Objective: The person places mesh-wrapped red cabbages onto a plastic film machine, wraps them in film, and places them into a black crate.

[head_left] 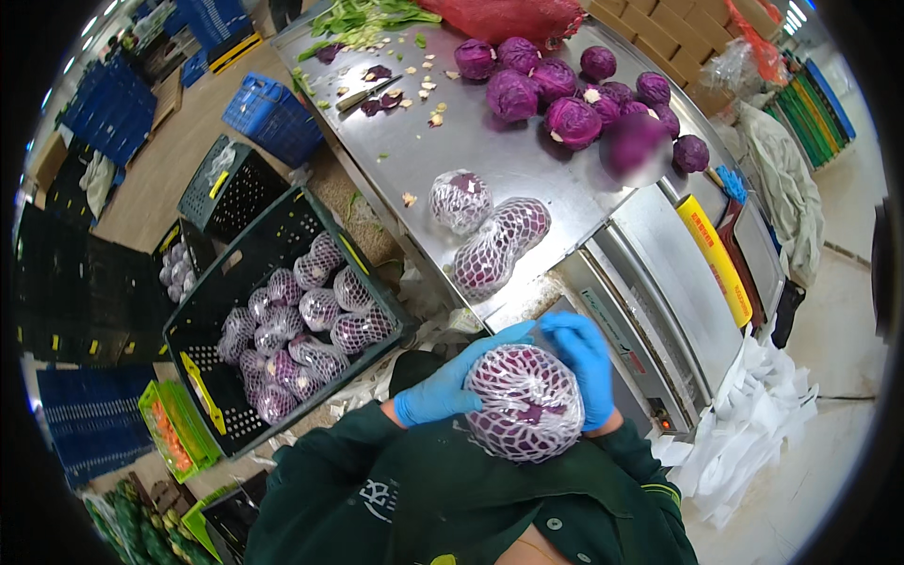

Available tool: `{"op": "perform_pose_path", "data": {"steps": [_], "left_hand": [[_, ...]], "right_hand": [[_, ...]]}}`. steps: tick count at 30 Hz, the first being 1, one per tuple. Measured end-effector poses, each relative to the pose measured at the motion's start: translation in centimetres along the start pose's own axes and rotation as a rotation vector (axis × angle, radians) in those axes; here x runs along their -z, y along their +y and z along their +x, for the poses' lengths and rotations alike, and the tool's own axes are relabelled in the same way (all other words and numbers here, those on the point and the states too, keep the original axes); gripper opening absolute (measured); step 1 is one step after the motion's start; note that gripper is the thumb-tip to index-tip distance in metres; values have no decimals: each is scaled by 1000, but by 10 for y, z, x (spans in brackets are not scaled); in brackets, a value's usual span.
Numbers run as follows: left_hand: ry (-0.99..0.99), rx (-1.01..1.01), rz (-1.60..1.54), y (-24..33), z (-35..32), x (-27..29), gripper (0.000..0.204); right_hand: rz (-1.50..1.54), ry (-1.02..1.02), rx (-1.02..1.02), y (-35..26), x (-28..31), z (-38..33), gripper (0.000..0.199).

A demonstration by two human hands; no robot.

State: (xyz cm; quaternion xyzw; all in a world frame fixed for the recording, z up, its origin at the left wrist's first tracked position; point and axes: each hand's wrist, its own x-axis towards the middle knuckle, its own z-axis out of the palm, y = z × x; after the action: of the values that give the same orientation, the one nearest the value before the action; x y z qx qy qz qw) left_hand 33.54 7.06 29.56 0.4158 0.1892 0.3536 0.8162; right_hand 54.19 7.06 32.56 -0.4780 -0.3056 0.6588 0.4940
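Note:
Close to my chest is a red cabbage (524,403) in a white foam net, with shiny clear film over it. My left hand (441,388), in a blue glove, is closed around its left side. Against its right and far side presses my gloved right hand (582,363), fingers curved over it. Just beyond, on the steel table (395,160), lie a netted cabbage (460,201) and a longer netted bundle (502,247). Several bare red cabbages (556,80) are grouped at the table's far right; one is blurred.
A dark green crate (247,235) of several netted cabbages stands at left. A knife (367,92) lies among trimmings on the table. A wrapping machine (650,311) adjoins the table at right, with white film scraps (744,433) beside it. A red mesh sack (513,17) lies at the back.

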Motion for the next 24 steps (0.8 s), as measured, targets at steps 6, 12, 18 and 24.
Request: {"op": "perform_pose_path", "data": {"steps": [6,12,18,24], "left_hand": [[62,-113,9,-15,12,30,98],[235,-13,-289,48,42,75,82],[454,-116,153,142,78,219,57],[537,198,783,153,156,334,44]], "right_hand": [[-305,-47,267,-11,-11,-9,33],[-189,-34,277,8,-51,53,37],[-483,142,181,16,-21,47,31],[-606,290,70,31,-9,17,29]]}}
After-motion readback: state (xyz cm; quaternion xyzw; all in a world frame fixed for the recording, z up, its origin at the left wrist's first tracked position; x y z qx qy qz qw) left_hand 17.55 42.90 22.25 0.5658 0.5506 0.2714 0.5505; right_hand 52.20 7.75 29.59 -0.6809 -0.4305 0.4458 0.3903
